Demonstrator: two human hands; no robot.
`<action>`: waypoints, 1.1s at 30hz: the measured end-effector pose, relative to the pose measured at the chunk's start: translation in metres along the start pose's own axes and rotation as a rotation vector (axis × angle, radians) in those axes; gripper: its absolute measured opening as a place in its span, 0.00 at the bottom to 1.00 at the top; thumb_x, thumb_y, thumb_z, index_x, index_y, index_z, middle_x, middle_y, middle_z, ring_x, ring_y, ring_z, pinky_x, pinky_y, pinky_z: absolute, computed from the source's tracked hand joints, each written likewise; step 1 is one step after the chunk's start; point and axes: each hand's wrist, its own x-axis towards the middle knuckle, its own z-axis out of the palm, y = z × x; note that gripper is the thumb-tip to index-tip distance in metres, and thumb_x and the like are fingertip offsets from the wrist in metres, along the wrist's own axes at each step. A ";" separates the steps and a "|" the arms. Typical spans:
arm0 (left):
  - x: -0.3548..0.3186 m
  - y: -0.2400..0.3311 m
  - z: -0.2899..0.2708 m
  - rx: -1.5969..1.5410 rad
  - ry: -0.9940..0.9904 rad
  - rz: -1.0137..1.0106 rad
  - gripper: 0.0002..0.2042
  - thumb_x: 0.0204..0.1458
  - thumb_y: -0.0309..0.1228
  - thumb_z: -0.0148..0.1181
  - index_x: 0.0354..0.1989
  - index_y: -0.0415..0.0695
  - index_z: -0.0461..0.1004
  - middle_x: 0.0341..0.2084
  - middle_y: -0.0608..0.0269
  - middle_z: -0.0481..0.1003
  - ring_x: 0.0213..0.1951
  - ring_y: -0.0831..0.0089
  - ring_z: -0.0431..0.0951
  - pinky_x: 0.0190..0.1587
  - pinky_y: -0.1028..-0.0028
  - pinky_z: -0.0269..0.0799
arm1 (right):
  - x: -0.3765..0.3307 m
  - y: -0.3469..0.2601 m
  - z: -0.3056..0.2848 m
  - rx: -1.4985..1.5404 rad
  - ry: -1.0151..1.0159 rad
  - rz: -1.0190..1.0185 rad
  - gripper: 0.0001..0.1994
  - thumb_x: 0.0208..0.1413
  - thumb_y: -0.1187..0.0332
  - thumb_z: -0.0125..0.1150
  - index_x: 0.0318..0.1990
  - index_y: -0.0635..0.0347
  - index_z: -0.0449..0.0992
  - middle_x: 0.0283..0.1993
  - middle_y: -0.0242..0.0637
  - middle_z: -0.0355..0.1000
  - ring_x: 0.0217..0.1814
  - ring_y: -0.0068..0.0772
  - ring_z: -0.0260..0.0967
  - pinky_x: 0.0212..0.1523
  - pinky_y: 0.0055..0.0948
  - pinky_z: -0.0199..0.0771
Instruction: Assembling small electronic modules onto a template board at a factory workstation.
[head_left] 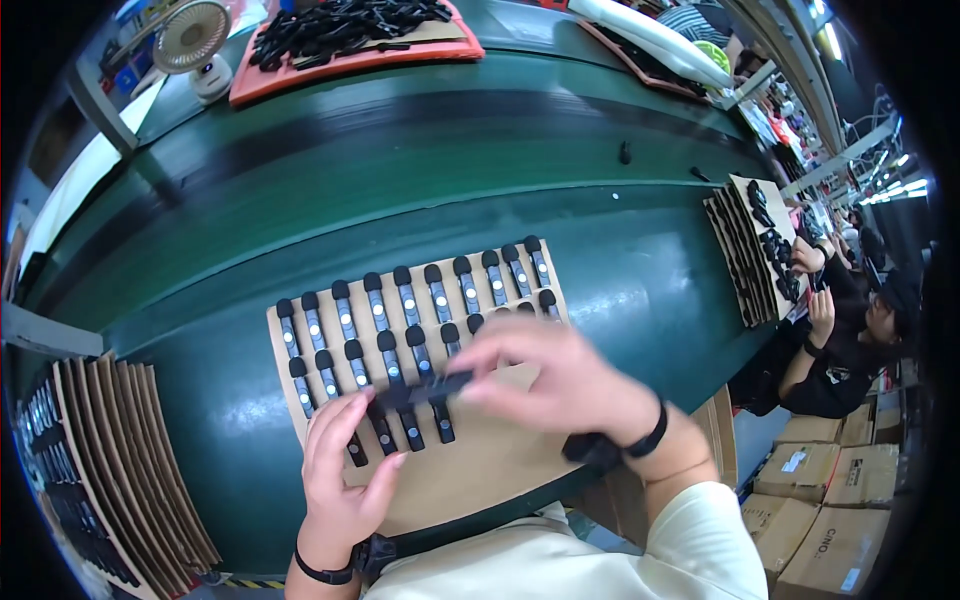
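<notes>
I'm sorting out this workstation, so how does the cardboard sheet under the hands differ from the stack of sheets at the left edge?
The cardboard sheet lies flat and single on the green belt; the stack of sheets is many, overlapped and fanned. The sheet is only partly filled, its near part bare; the stack's sheets mostly cover each other. Both are brown cardboard carrying small black parts.

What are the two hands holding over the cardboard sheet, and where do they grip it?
A slim black bar-shaped part: the left hand pinches its left end, the right hand its right end.
</notes>
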 end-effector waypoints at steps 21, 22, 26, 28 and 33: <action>0.000 -0.010 -0.006 0.068 -0.207 0.270 0.16 0.42 0.26 0.71 0.42 0.38 0.78 0.30 0.56 0.78 0.34 0.60 0.78 0.48 0.58 0.73 | -0.032 0.016 0.062 0.165 0.086 -0.139 0.14 0.45 0.73 0.73 0.41 0.64 0.78 0.33 0.37 0.75 0.32 0.33 0.70 0.34 0.29 0.68; -0.001 -0.011 -0.006 0.068 -0.208 0.270 0.16 0.42 0.27 0.71 0.41 0.38 0.78 0.30 0.56 0.78 0.33 0.60 0.78 0.48 0.58 0.73 | -0.032 0.015 0.062 0.156 0.089 -0.146 0.15 0.44 0.74 0.73 0.41 0.64 0.78 0.33 0.38 0.75 0.32 0.35 0.70 0.34 0.30 0.68; -0.002 -0.010 -0.010 0.053 -0.259 0.216 0.13 0.45 0.29 0.71 0.38 0.37 0.78 0.33 0.54 0.79 0.35 0.59 0.79 0.51 0.57 0.72 | -0.031 0.015 0.063 0.133 0.097 -0.170 0.15 0.42 0.75 0.73 0.40 0.63 0.78 0.32 0.40 0.74 0.31 0.38 0.69 0.32 0.32 0.69; -0.003 -0.010 -0.010 0.039 -0.262 0.204 0.13 0.45 0.29 0.71 0.38 0.37 0.78 0.33 0.54 0.79 0.36 0.59 0.79 0.51 0.57 0.72 | -0.031 0.015 0.063 0.115 0.099 -0.199 0.15 0.41 0.75 0.73 0.40 0.62 0.79 0.32 0.39 0.74 0.30 0.39 0.69 0.31 0.32 0.68; -0.004 -0.008 -0.008 -0.007 -0.299 0.121 0.13 0.46 0.29 0.71 0.37 0.36 0.78 0.33 0.54 0.79 0.36 0.59 0.79 0.53 0.57 0.72 | -0.031 0.015 0.064 0.034 0.084 -0.264 0.16 0.41 0.74 0.73 0.41 0.62 0.78 0.31 0.39 0.74 0.30 0.39 0.68 0.31 0.33 0.67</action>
